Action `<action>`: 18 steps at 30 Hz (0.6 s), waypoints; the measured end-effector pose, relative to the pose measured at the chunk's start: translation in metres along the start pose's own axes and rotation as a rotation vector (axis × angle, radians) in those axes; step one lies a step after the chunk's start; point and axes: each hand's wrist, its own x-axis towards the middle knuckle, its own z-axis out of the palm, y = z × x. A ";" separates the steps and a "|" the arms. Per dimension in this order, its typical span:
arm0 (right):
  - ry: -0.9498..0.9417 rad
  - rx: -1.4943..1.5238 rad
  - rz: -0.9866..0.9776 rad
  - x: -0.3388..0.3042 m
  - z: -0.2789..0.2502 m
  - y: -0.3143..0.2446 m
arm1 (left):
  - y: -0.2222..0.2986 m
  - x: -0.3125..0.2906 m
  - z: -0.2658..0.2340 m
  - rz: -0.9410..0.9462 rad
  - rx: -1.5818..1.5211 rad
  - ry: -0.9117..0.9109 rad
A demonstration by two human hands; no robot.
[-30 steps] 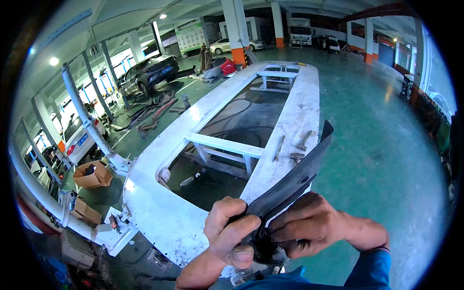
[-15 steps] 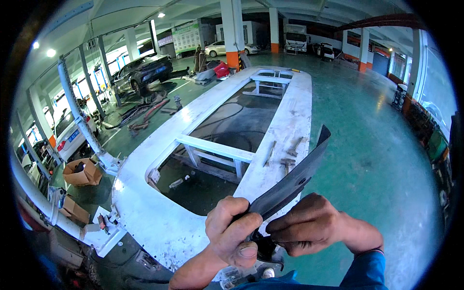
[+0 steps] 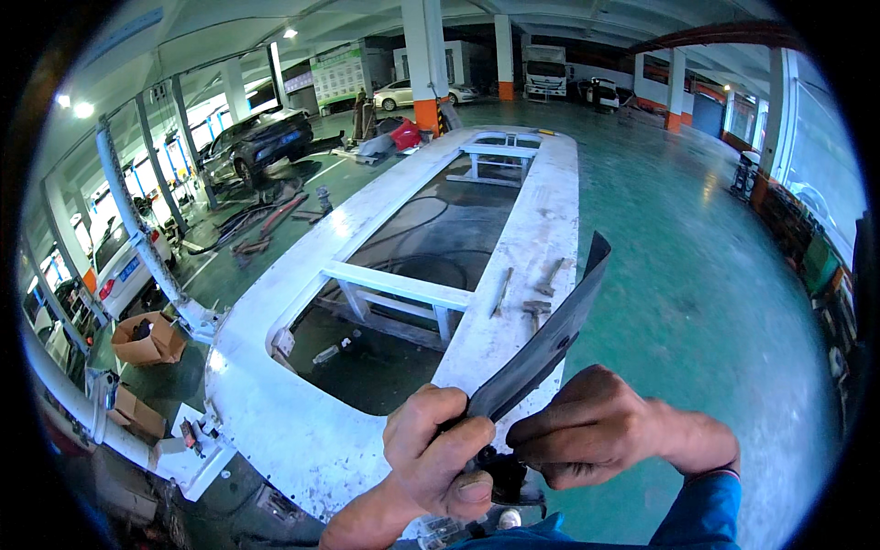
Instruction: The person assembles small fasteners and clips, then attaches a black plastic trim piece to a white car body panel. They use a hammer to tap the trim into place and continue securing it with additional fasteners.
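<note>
My left hand [image 3: 438, 449] is closed round the lower end of a long, dark, curved plastic strip [image 3: 548, 332], which slants up and to the right. Fingers pinched together, my right hand [image 3: 591, 429] sits just right of that end, at a black part [image 3: 506, 477] below the strip. What the right fingertips hold is hidden. Beyond the strip, two hammers [image 3: 550, 277] and a thin rod-like tool [image 3: 501, 291] lie on the right side of a white metal frame bench [image 3: 302, 440].
The bench has large openings with a crossbar [image 3: 399, 284] between them. Cardboard boxes [image 3: 148, 341] and a slanted white post [image 3: 137, 220] stand left. Further off are a dark car [image 3: 257, 147], a white car [image 3: 133, 266] and an orange-based pillar [image 3: 424, 73]. Green floor [image 3: 678, 266] lies to the right.
The whole surroundings have shifted slightly left in the view. Both hands keep nearly the same pose on the strip and the black part; the strip's upper end sits a little further left.
</note>
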 end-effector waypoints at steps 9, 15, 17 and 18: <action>-0.292 -0.263 -0.011 0.023 -0.019 -0.021 | 0.003 0.001 0.002 -0.084 0.020 0.030; -0.284 -0.324 0.021 0.004 0.012 -0.013 | -0.014 -0.029 0.020 -0.007 -0.096 0.019; -0.256 -0.310 0.059 -0.007 0.021 -0.003 | -0.021 -0.039 0.029 -0.011 -0.102 0.011; -0.268 -0.320 0.101 -0.014 0.022 0.004 | -0.028 -0.039 0.033 0.007 -0.100 0.028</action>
